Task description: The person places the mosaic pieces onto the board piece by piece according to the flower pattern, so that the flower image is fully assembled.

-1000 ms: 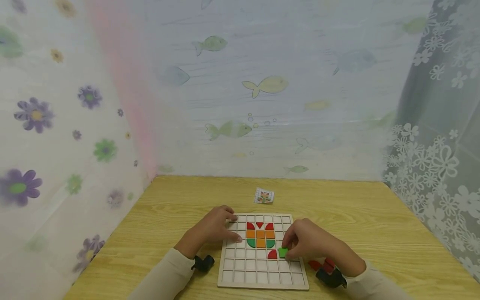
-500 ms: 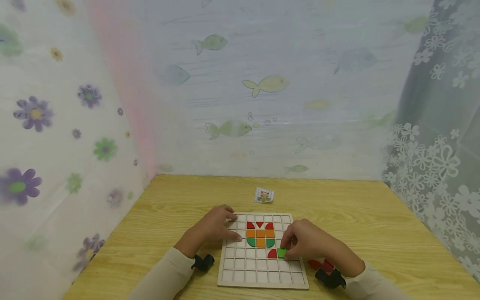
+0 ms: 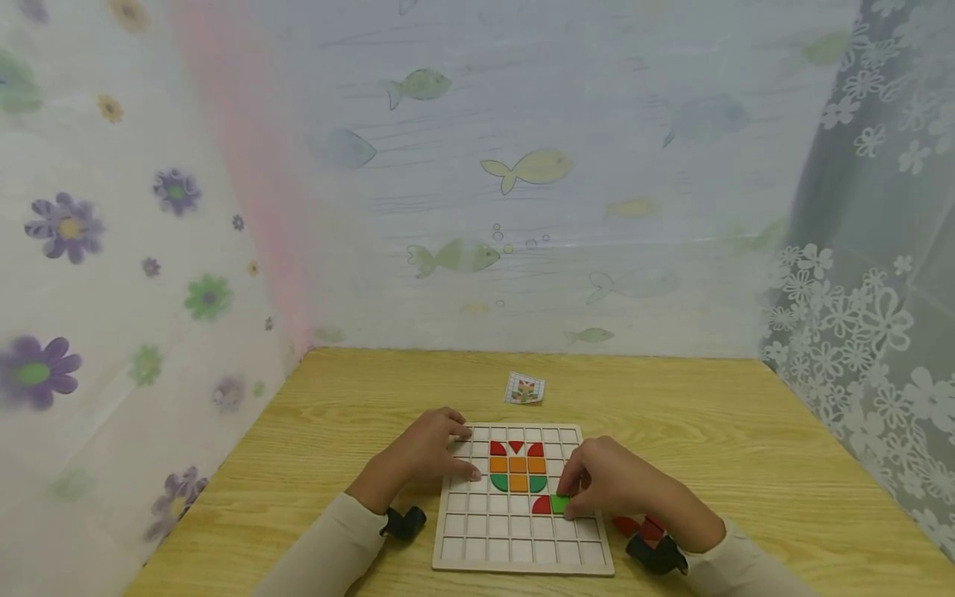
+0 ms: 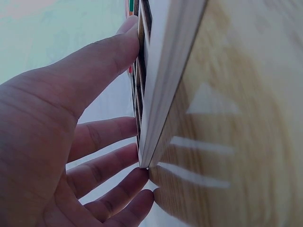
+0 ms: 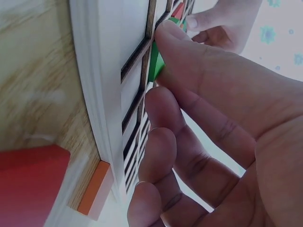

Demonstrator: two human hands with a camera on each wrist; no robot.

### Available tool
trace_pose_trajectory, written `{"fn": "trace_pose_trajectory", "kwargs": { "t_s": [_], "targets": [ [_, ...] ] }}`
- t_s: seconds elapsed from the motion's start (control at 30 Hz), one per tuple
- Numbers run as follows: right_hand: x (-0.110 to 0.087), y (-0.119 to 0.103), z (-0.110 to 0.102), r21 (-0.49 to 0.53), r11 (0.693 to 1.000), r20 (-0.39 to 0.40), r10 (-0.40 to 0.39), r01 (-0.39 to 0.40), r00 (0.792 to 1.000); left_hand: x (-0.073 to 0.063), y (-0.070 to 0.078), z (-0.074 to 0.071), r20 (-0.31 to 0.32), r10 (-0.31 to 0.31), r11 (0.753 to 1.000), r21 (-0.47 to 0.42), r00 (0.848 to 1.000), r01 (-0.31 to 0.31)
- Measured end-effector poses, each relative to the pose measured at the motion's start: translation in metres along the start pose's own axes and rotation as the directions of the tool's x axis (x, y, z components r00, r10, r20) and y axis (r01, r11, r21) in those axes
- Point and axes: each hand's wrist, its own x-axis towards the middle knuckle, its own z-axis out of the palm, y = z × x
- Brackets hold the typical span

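A green square tile [image 3: 559,504] is pinched between the thumb and forefinger of the right hand [image 3: 618,477], at about 3 o'clock from the centre of a pale gridded board [image 3: 488,550]; whether the tile is fully seated in its cell cannot be told. The other fingers of that hand are seen in the right wrist view to be loosely bent. At 9 o'clock from the green square, just beside it, a red quarter-round tile [image 3: 542,504] is placed.

By the left hand [image 3: 421,448] the board is touched at its 10 o'clock side: the fingers are spread, and the thumb is laid on the grid.

Toward 12 o'clock from the board's centre, a block of tiles is set. Its top row is formed by two red curved pieces [image 3: 497,449] with a red triangle [image 3: 516,447] between them; below are orange squares [image 3: 518,466], and two green quarter-rounds [image 3: 500,483] are set on either side of the lowest one.

Beyond the board, at 12 o'clock, a small pattern card [image 3: 525,388] is laid on the wood-grained surface [image 3: 336,398]. Loose red pieces [image 3: 625,526] are partly hidden by the right arm, between 3 and 4 o'clock.
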Motion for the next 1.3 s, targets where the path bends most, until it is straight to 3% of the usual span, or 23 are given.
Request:
{"fn": "trace_pose_trajectory", "kwargs": {
  "t_s": [0.3,0.53,0.87,1.3],
  "targets": [
    [-0.003,0.000,-0.004,-0.004,1.000,-0.009,0.004,-0.004,1.000,0.001,-0.002,0.002,-0.004,-0.001,1.000,0.002,1.000,0.001],
    [-0.006,0.012,-0.021,-0.040,0.999,-0.066,-0.022,0.020,0.998,0.001,-0.002,0.002,-0.002,-0.003,1.000,0.006,1.000,0.003],
    [-0.014,0.038,-0.043,0.017,0.999,-0.139,0.037,-0.035,0.990,0.002,-0.004,0.002,0.000,-0.006,1.000,0.006,1.000,0.006],
    [-0.022,0.060,-0.053,0.053,0.993,-0.124,0.108,-0.103,0.986,0.001,-0.003,0.002,0.000,-0.012,1.000,-0.023,1.000,0.012]
  ]
}}
